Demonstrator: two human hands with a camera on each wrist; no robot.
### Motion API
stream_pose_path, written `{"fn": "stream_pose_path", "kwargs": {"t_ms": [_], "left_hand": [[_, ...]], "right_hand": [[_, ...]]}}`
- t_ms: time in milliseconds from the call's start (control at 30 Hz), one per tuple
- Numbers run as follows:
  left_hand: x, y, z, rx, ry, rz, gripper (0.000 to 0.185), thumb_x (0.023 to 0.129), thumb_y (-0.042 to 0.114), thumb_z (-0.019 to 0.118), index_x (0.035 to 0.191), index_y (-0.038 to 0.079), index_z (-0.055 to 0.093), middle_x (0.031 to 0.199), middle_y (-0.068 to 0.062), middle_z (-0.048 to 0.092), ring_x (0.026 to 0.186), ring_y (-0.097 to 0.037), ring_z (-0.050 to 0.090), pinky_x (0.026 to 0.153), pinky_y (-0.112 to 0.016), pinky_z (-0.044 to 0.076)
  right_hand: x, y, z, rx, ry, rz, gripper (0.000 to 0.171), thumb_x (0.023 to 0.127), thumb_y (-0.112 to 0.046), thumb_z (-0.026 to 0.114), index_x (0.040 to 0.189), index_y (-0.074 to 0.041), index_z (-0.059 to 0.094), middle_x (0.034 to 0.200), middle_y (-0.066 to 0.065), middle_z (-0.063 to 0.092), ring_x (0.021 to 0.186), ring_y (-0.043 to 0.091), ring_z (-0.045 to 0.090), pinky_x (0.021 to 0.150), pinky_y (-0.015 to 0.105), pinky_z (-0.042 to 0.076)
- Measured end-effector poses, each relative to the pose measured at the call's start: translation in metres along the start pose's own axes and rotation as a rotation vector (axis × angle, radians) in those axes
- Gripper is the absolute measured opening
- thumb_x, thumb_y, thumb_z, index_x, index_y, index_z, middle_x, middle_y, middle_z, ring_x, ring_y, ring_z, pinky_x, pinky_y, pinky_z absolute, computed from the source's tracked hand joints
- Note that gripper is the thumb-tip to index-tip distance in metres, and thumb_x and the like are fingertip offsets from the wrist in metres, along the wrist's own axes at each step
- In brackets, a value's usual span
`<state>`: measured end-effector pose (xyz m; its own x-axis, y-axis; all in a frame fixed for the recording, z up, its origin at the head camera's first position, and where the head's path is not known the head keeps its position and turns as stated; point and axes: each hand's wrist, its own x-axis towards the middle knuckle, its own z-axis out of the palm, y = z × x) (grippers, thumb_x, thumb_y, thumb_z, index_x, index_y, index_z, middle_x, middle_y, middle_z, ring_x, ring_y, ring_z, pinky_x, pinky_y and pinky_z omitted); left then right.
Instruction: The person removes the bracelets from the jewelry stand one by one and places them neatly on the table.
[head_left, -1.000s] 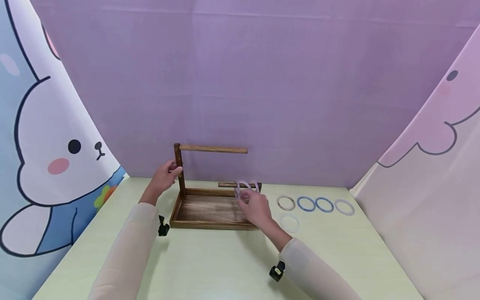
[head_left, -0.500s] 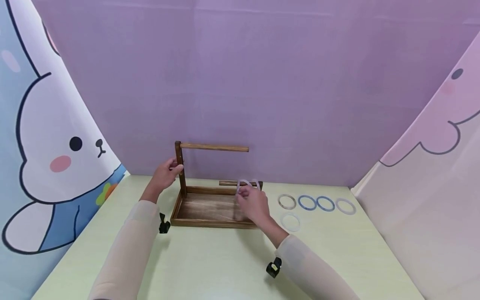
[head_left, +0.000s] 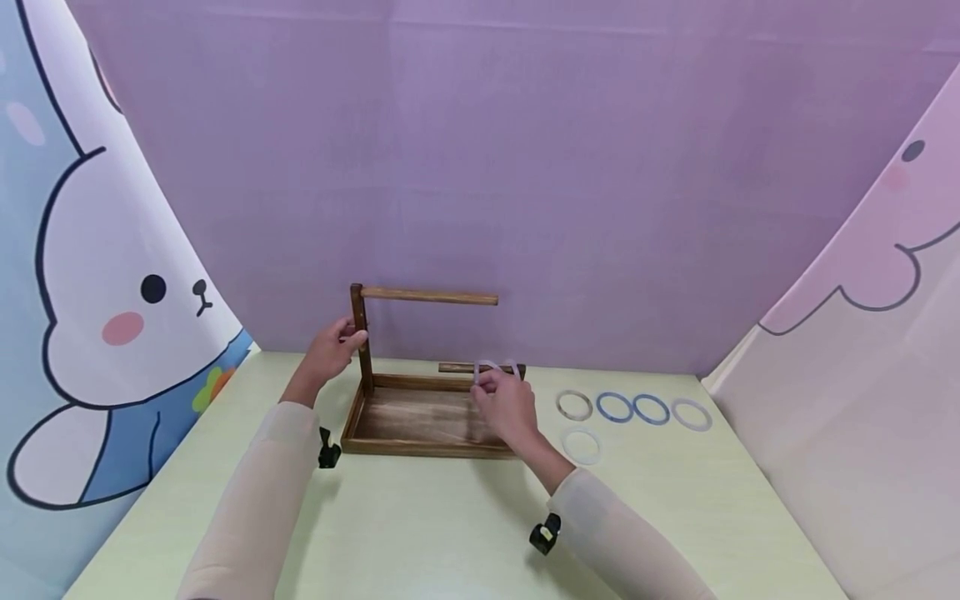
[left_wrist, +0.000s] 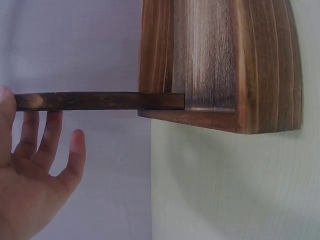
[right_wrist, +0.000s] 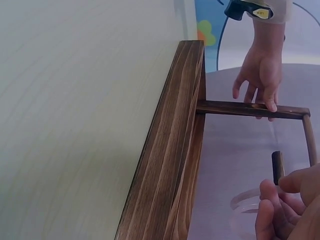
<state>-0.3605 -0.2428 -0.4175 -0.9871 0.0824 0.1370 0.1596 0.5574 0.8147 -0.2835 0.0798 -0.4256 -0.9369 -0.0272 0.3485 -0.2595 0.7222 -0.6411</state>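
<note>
A dark wooden stand [head_left: 429,450] has a tray base, an upright post, an upper rod [head_left: 429,296] and a shorter lower rod [head_left: 453,367]. My left hand [head_left: 330,354] holds the post between thumb and fingers; the left wrist view shows its fingers [left_wrist: 51,132] behind the wood. At the lower rod, my right hand [head_left: 510,408] pinches a pale lilac bangle [head_left: 489,363]. Just right of it, another pale arc [head_left: 514,365] shows at the rod. Whether the rod passes through the pinched bangle is hard to tell, since my fingers cover its lower part.
Right of the stand, on the pale table [head_left: 420,525], lie a grey-brown bangle [head_left: 574,420], two blue bangles [head_left: 615,421], a pale lilac bangle [head_left: 692,429] and a whitish one [head_left: 581,462]. A purple cloth [head_left: 525,167] hangs close behind the stand.
My right hand has shifted very slightly left at the lower rod, still pinching the bangle. The left hand keeps its hold on the post.
</note>
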Motion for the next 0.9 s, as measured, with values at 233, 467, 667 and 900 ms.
{"fn": "stream_pose_path", "kwargs": {"t_ms": [233, 467, 667, 900], "left_hand": [[0.001, -0.001, 0.000, -0.018, -0.003, -0.002, 0.059, 0.110, 0.036, 0.044, 0.158, 0.004, 0.031, 0.152, -0.029, 0.044, 0.135, -0.046, 0.050, 0.102, -0.058, 0.052], [0.002, -0.002, 0.001, -0.021, -0.003, -0.011, 0.059, 0.110, 0.036, 0.044, 0.158, 0.005, 0.031, 0.152, -0.029, 0.044, 0.135, -0.046, 0.050, 0.102, -0.058, 0.051], [0.002, -0.002, 0.001, -0.031, -0.011, -0.012, 0.059, 0.110, 0.037, 0.044, 0.158, 0.006, 0.032, 0.152, -0.029, 0.044, 0.135, -0.047, 0.050, 0.103, -0.059, 0.051], [0.001, -0.002, 0.000, -0.030, -0.004, -0.003, 0.055, 0.110, 0.034, 0.044, 0.156, 0.004, 0.035, 0.150, -0.030, 0.046, 0.134, -0.047, 0.051, 0.102, -0.059, 0.051]], "right_hand": [[0.000, -0.003, -0.002, 0.028, -0.009, 0.005, 0.013, 0.090, -0.024, 0.074, 0.099, -0.016, 0.080, 0.086, -0.005, 0.080, 0.083, 0.018, 0.075, 0.078, 0.040, 0.056], [0.001, -0.006, -0.003, 0.043, -0.017, -0.001, 0.013, 0.089, -0.024, 0.073, 0.098, -0.017, 0.080, 0.086, -0.005, 0.080, 0.082, 0.015, 0.075, 0.078, 0.038, 0.056], [0.003, -0.008, -0.004, 0.071, -0.028, 0.001, 0.010, 0.090, -0.023, 0.075, 0.097, -0.017, 0.080, 0.087, -0.004, 0.080, 0.075, 0.010, 0.074, 0.080, 0.037, 0.058], [0.003, -0.011, -0.003, 0.114, -0.044, -0.022, 0.009, 0.090, -0.020, 0.075, 0.097, -0.015, 0.079, 0.086, -0.002, 0.079, 0.065, 0.009, 0.072, 0.078, 0.035, 0.058]]}}
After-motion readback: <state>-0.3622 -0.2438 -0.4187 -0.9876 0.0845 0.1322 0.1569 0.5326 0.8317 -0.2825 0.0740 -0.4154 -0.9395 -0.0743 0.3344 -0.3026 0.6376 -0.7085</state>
